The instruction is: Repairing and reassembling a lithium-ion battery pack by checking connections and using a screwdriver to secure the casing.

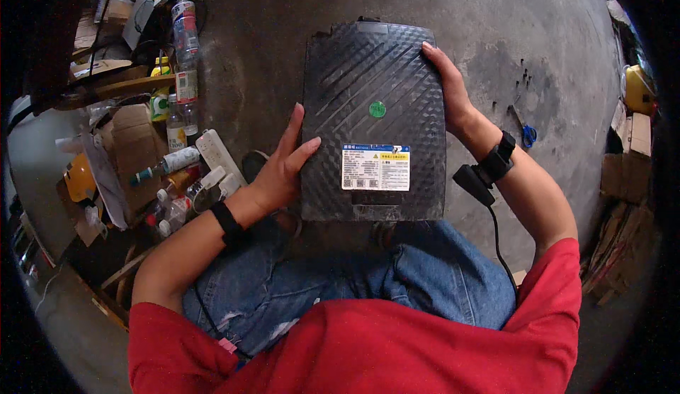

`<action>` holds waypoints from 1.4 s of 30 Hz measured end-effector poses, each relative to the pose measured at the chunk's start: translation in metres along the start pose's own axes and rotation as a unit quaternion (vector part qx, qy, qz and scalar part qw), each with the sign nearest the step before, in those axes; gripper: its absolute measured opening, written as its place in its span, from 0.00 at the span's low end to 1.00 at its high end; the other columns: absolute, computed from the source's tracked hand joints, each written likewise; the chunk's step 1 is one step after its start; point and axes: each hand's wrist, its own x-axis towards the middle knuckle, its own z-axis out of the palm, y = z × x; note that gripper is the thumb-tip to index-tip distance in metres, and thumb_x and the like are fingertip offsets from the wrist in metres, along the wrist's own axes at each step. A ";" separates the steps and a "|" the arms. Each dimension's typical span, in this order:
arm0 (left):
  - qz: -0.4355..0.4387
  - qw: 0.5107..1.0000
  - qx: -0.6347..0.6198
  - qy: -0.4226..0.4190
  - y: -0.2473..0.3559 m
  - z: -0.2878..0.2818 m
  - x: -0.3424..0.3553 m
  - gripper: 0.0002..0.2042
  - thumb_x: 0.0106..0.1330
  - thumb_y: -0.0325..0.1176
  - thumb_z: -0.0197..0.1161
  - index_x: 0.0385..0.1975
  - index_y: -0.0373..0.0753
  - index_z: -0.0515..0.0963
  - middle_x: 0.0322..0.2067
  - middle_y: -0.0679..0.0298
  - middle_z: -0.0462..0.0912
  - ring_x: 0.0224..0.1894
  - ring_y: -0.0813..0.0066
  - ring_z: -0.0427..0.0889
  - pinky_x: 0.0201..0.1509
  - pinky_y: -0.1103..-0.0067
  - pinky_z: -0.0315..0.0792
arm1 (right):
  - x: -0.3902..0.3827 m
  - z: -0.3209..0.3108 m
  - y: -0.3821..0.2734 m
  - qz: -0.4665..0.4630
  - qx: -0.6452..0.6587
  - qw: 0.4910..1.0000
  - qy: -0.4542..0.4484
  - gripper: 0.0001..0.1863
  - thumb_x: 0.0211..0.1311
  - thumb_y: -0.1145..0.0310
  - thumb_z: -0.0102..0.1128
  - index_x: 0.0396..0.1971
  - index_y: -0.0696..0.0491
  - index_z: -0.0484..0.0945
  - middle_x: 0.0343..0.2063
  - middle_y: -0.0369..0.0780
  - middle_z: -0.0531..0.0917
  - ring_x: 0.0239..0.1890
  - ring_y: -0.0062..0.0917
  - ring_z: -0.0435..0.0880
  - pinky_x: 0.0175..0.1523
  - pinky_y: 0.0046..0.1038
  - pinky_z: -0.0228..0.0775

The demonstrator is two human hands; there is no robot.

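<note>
Fingers [290, 128] of the left hand [275, 174] are spread at the left edge of a black plastic casing [347, 125]: the thumb tip touches the rim of its face, the forefinger points up alongside the edge, and the others are mostly hidden. The right hand [453, 86] grips the casing by its upper right edge, one digit laid over the face near the corner and the rest out of sight behind. The casing is held between the two hands, off the floor [489, 11], its broad face turned up. That face carries slanting ribs, a round green sticker [377, 109] near the middle and a white printed label [375, 168] toward the near end.

Just below the casing are the person's blue jeans [443, 273] and red shirt [368, 344]. A black wristband [227, 222] is on the left wrist; a black strap [498, 156] on the right bears a corded device.

Right of the casing, scissors with blue handles [528, 136] lie on the floor, small dark bits [525, 76] scattered near them; farther right stand cardboard [623, 156] and a yellow container [638, 89]. Left of the casing lie a white power strip [218, 153] and a clutter of clear plastic bottles [185, 25].
</note>
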 end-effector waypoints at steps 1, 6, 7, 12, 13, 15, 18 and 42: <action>-0.013 1.000 -0.024 0.013 -0.001 0.003 -0.001 0.41 0.49 0.19 0.70 0.63 0.52 0.58 0.71 0.42 0.41 0.69 0.36 0.53 0.69 0.58 0.59 | 0.000 0.000 -0.001 0.000 0.000 1.000 0.001 0.26 0.64 0.49 0.53 0.54 0.51 0.69 0.45 0.41 0.77 0.46 0.28 0.78 0.53 0.32 0.71; -0.300 0.934 -0.191 -0.015 0.005 0.013 -0.001 0.31 0.70 0.48 0.44 0.70 0.43 0.49 0.69 0.54 0.54 0.69 0.61 0.59 0.71 0.68 0.56 | 0.000 -0.002 -0.006 0.025 -0.005 1.000 -0.008 0.24 0.65 0.48 0.52 0.51 0.52 0.72 0.44 0.38 0.79 0.46 0.25 0.78 0.53 0.29 0.70; -0.332 0.913 -0.236 -0.021 0.008 0.011 0.000 0.31 0.72 0.51 0.41 0.71 0.42 0.48 0.69 0.56 0.55 0.68 0.64 0.60 0.72 0.70 0.55 | 0.000 -0.003 -0.006 0.032 -0.005 0.999 -0.009 0.24 0.65 0.48 0.52 0.51 0.52 0.72 0.44 0.38 0.79 0.46 0.25 0.78 0.53 0.29 0.70; -0.309 0.931 -0.189 -0.031 0.022 -0.010 0.004 0.33 0.66 0.28 0.48 0.72 0.36 0.45 0.68 0.51 0.58 0.70 0.63 0.58 0.71 0.73 0.55 | 0.008 -0.005 -0.003 -0.026 -0.004 0.999 0.039 0.24 0.64 0.48 0.52 0.50 0.52 0.72 0.43 0.37 0.78 0.45 0.25 0.77 0.54 0.28 0.68; -0.290 0.940 -0.179 -0.022 0.024 -0.012 0.005 0.35 0.64 0.22 0.51 0.72 0.35 0.45 0.68 0.50 0.58 0.70 0.62 0.58 0.70 0.73 0.54 | 0.008 -0.005 -0.002 -0.021 0.005 0.999 0.026 0.24 0.64 0.48 0.52 0.50 0.52 0.72 0.43 0.37 0.78 0.45 0.25 0.77 0.54 0.28 0.68; -0.304 0.928 -0.217 0.009 0.026 -0.013 0.007 0.32 0.67 0.26 0.49 0.71 0.33 0.47 0.68 0.52 0.59 0.70 0.65 0.58 0.71 0.74 0.53 | 0.008 -0.003 -0.001 -0.005 -0.014 0.999 0.050 0.23 0.64 0.51 0.52 0.51 0.52 0.71 0.44 0.38 0.78 0.46 0.25 0.77 0.55 0.29 0.68; -0.395 0.819 -0.407 0.082 0.026 -0.007 0.013 0.30 0.72 0.36 0.47 0.70 0.31 0.49 0.68 0.54 0.60 0.69 0.67 0.58 0.71 0.76 0.50 | 0.007 0.004 0.001 -0.034 -0.003 0.999 0.033 0.23 0.64 0.53 0.53 0.53 0.51 0.69 0.45 0.38 0.77 0.47 0.27 0.76 0.56 0.30 0.66; -0.480 0.793 -0.374 0.032 0.045 0.010 0.016 0.39 0.64 0.45 0.65 0.68 0.29 0.53 0.64 0.54 0.65 0.65 0.66 0.64 0.69 0.76 0.55 | 0.000 -0.001 0.020 -0.065 -0.067 0.994 0.061 0.32 0.63 0.52 0.56 0.63 0.51 0.60 0.51 0.40 0.74 0.52 0.28 0.73 0.60 0.30 0.62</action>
